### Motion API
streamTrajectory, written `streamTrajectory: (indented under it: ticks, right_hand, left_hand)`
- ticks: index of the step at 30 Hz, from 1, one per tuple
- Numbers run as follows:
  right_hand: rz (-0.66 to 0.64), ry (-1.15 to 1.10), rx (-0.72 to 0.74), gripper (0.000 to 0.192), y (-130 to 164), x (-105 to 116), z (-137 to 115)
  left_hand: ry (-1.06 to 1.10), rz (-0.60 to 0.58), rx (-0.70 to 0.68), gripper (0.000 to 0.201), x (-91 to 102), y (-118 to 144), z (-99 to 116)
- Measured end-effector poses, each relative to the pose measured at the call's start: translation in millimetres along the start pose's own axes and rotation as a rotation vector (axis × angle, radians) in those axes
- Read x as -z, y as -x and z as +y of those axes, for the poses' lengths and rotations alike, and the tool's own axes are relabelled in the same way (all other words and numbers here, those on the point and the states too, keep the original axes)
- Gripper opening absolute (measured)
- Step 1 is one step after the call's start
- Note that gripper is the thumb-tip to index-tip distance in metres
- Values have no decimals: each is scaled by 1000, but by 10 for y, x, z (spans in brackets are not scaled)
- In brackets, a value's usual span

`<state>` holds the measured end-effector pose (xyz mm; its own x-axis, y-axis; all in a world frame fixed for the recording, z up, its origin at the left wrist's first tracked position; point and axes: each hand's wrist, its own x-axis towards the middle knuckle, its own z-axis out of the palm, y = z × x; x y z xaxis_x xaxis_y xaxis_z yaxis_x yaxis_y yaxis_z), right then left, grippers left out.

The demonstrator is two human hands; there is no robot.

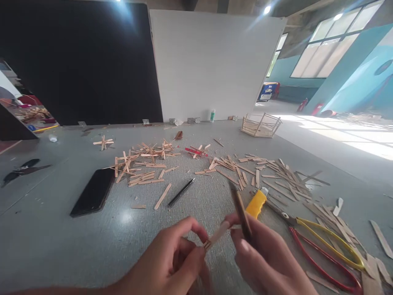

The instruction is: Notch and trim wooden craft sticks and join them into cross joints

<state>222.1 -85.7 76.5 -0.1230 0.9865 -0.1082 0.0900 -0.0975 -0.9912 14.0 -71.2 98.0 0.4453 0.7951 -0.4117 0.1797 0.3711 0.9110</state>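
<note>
My left hand [175,258] and my right hand [264,262] meet low in the view over a grey table [55,241]. Both pinch a pale wooden craft stick [218,233] that runs between the fingertips. My right hand also grips a darker wooden stick [241,211] that points up and away from me. A yellow utility knife [257,203] lies just beyond my right hand. Red and yellow handled snips [325,246] lie to its right.
Loose craft sticks [144,168] are scattered across the middle and right [282,176] of the table. A black pen [181,191] and a black phone [93,191] lie left of centre. A stick-built frame [260,125] and a small white bottle [212,115] stand at the back.
</note>
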Motion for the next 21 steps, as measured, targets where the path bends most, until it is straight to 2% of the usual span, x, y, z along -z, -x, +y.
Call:
streamTrajectory:
  ticks: [3, 6, 11, 15, 21]
  right_hand:
    - [-57, -12, -20, 46, -42, -76, 39]
    - [-45, 64, 11, 36, -61, -109, 87]
    - [-58, 173, 74, 27, -77, -93, 123]
    - [-126, 218, 105, 27, -111, -96, 136]
    - [-146, 212, 54, 28, -113, -114, 83]
  left_hand:
    - [41, -70, -13, 52, -48, -97, -166]
    - [16, -123, -58, 40, -65, -158, -205]
    - [-14, -68, -76, 28, -59, -205, -167]
    - [-19, -99, -77, 25, -66, -212, -152]
    - [-151, -67, -95, 21, -43, -240, -173]
